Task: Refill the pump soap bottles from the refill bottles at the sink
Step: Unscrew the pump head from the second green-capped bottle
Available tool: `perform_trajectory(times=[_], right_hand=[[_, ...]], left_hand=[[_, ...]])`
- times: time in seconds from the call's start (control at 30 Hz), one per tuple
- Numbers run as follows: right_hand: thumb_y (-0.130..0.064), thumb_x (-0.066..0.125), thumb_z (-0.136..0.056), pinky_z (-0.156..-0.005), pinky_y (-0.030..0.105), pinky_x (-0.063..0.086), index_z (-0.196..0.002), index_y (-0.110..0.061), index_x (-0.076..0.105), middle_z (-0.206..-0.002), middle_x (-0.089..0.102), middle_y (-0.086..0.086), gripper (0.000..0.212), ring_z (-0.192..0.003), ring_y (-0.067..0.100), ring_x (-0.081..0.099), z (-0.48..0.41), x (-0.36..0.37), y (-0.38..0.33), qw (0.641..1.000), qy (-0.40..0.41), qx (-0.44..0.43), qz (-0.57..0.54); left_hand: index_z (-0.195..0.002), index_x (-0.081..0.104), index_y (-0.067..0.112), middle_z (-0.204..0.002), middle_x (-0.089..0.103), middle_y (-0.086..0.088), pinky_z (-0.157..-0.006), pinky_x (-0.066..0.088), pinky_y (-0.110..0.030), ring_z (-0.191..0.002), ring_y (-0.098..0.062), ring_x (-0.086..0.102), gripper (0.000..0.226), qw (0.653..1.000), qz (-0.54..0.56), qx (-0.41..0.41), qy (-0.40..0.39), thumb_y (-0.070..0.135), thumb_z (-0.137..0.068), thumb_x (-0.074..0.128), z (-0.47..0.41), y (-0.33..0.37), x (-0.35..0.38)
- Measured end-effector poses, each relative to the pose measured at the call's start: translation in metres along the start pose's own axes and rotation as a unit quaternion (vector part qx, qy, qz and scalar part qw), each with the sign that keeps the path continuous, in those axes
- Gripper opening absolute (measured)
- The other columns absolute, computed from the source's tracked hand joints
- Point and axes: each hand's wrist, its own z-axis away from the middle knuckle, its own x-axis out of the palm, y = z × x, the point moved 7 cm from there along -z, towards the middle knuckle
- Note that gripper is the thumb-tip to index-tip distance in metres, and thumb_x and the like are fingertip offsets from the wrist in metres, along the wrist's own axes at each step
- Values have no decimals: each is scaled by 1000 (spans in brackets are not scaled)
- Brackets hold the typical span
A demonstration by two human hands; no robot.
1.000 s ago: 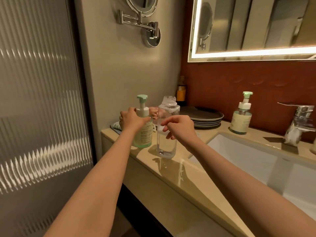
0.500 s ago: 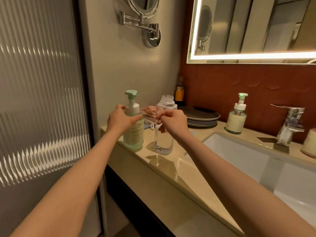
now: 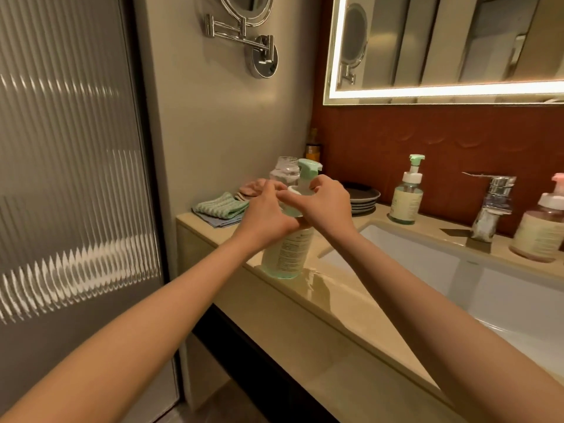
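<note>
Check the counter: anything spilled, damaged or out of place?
No spill or damage shows. Only note: the green pump bottle, held by the left hand and right hand, stands close to the front edge of the counter; the clear bottle behind it is uncapped.

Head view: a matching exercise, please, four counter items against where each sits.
1 clear uncapped plastic bottle
2 pink-pump soap bottle
3 green striped folded cloth
4 stack of dark plates

A right of the chrome faucet
B left end of the counter
C behind the held green-pump soap bottle
D by the red wall, left of the basin

Pairs: 1-C, 2-A, 3-B, 4-D
</note>
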Motion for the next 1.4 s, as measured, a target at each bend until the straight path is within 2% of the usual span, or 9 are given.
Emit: perform_trajectory(times=[0.27, 0.5, 0.63, 0.73, 0.83, 1.03, 1.23, 1.3, 1.4], right_hand=[[-46, 78, -66, -48, 20, 34, -60, -22, 55, -61, 55, -10, 34, -61, 5, 52, -1, -35, 36, 998, 13, 53, 23], [-36, 80, -66, -60, 18, 44, -96, -16, 72, -89, 69, -5, 36, -84, 8, 63, -6, -32, 48, 996, -28, 52, -60], [-11, 79, -70, -60, 5, 46, -118, -21, 58, -99, 65, -7, 53, -87, -1, 60, -3, -25, 54, 963, -134, 32, -232], [-25, 80, -70, -76, 14, 47, -129, -21, 48, -107, 59, -8, 67, -93, 0, 57, -5, -22, 58, 977, -126, -2, -170], [-43, 80, -65, -91, 27, 40, -132, -25, 45, -119, 53, -7, 79, -109, 9, 49, -12, -34, 71, 990, -99, -4, -99], [-24, 74, -77, -86, 28, 42, -132, -21, 45, -125, 53, 2, 62, -115, 20, 51, -11, -53, 94, 989, -76, 35, -122], [-56, 78, -59, -89, 37, 50, -132, -20, 41, -124, 55, -1, 89, -107, 17, 55, 3, -6, 50, 993, -106, -7, -55], [-53, 81, -57, -88, 39, 51, -127, -19, 44, -120, 58, 1, 86, -107, 19, 57, 2, -4, 48, 999, -50, 6, -13], [-34, 84, -60, -91, 37, 49, -125, -19, 48, -116, 61, 1, 76, -105, 17, 57, -1, -13, 57, 993, -26, 65, -97]], left_hand=[[-135, 27, 20, -128, 48, -2, -93, 40, -34, -115, -18, 47, 85, 989, 125, -57, -59, 28, -68, 80, 8, 9, 76], [-123, 49, 17, -121, 59, -2, -86, 45, -30, -112, -20, 55, 63, 985, 135, -84, -68, 30, -70, 79, -5, -1, 85], [-126, 48, 18, -122, 56, 1, -82, 42, -27, -104, -13, 50, 66, 986, 137, -55, -72, 29, -69, 79, -3, -6, 80], [-126, 48, 17, -116, 57, 1, -82, 42, -27, -105, -13, 52, 65, 983, 151, -51, -87, 25, -70, 79, -4, -7, 79], [-125, 49, 18, -113, 59, 2, -81, 44, -28, -105, -16, 55, 64, 982, 155, -44, -102, 25, -69, 79, -3, -8, 76], [-117, 50, 19, -110, 58, 3, -82, 45, -29, -101, -15, 56, 59, 980, 165, -40, -106, 25, -68, 80, -4, -13, 74], [-109, 52, 19, -100, 57, 11, -80, 44, -19, -104, -12, 56, 40, 986, 142, -5, -89, 21, -76, 73, -10, -11, 79], [-109, 53, 16, -100, 60, 8, -83, 46, -24, -105, -15, 58, 41, 985, 146, -8, -89, 17, -74, 74, -10, -13, 79], [-120, 53, 16, -114, 62, 1, -89, 49, -33, -107, -16, 57, 62, 984, 150, -14, -93, 21, -65, 82, -10, -16, 78]])
